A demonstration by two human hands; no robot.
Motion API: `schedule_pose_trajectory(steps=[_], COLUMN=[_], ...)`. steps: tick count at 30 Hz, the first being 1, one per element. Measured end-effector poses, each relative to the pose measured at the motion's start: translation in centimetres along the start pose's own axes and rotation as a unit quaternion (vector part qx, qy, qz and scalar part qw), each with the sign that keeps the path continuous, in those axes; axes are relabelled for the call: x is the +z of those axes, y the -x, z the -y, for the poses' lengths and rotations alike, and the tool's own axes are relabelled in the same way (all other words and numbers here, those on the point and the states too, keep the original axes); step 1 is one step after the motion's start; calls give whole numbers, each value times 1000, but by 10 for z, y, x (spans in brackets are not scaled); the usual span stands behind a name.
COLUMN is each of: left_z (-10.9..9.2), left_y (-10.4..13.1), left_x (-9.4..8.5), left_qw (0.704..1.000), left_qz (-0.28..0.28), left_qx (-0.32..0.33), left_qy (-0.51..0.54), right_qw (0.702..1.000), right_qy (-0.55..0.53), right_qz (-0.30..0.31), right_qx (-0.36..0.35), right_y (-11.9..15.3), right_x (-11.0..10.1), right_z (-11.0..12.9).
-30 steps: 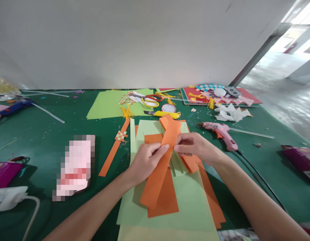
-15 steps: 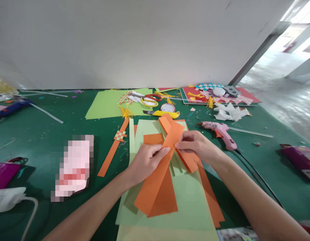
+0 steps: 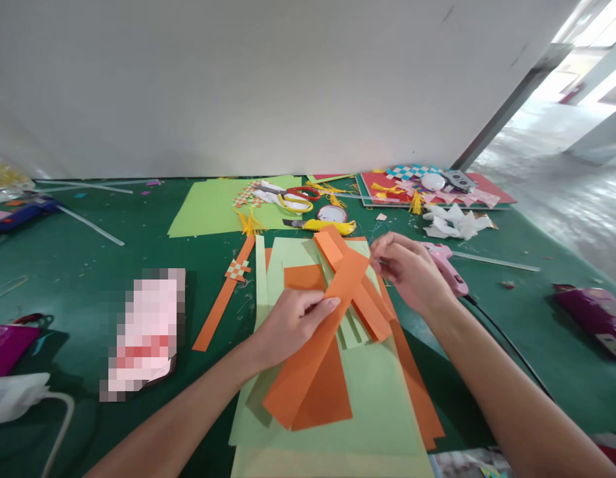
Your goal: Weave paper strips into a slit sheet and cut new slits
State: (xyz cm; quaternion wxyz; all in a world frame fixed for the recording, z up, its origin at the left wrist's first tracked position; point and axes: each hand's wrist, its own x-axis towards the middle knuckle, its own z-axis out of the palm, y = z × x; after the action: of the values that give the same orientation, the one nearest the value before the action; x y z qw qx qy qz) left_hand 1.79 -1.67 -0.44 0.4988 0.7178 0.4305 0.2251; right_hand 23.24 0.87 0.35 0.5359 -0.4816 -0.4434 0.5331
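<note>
My left hand (image 3: pixel 301 322) pinches a long orange paper strip (image 3: pixel 315 352) between thumb and fingers, holding it aslant over pale green sheets (image 3: pixel 372 398). Beyond the strip's upper right end, my right hand (image 3: pixel 405 269) is raised with fingers bent together; whether anything small is between them cannot be made out. It partly hides the pink glue gun (image 3: pixel 448 269). A folded orange piece (image 3: pixel 372 309) lies under the strip, beside narrow pale green strips. To the left, an orange band with a checkered woven patch (image 3: pixel 237 269) lies on the green table (image 3: pixel 208 252).
Behind the papers lie a yellow cutter (image 3: pixel 338 227), scissors (image 3: pixel 301 198) and a tape roll (image 3: pixel 332 214). Crumpled white tissue (image 3: pixel 457 222) and a red folder (image 3: pixel 504 194) are at the back right. A pixelated pink object (image 3: pixel 149 325) is at left; a grey wall (image 3: pixel 238 86) stands behind.
My right hand has let go of the orange paper and moved up and right, over the glue gun's nozzle. My left hand still holds the strip.
</note>
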Motion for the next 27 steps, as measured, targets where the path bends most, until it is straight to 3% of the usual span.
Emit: schedule_pose_trajectory(steps=[2, 9, 27], left_z=[0, 1, -1], left_y=[0, -1, 0], left_x=[0, 1, 2], left_qw=[1000, 999, 996], left_qz=[1, 13, 12], left_qx=[-1, -10, -22], left_qy=[8, 43, 81], right_qw=[1000, 985, 980], right_qy=[1, 69, 94], right_qz=[-8, 147, 165], right_qx=[-5, 54, 54], right_y=[-1, 6, 14], right_x=[-2, 8, 20], right_z=[1, -5, -17])
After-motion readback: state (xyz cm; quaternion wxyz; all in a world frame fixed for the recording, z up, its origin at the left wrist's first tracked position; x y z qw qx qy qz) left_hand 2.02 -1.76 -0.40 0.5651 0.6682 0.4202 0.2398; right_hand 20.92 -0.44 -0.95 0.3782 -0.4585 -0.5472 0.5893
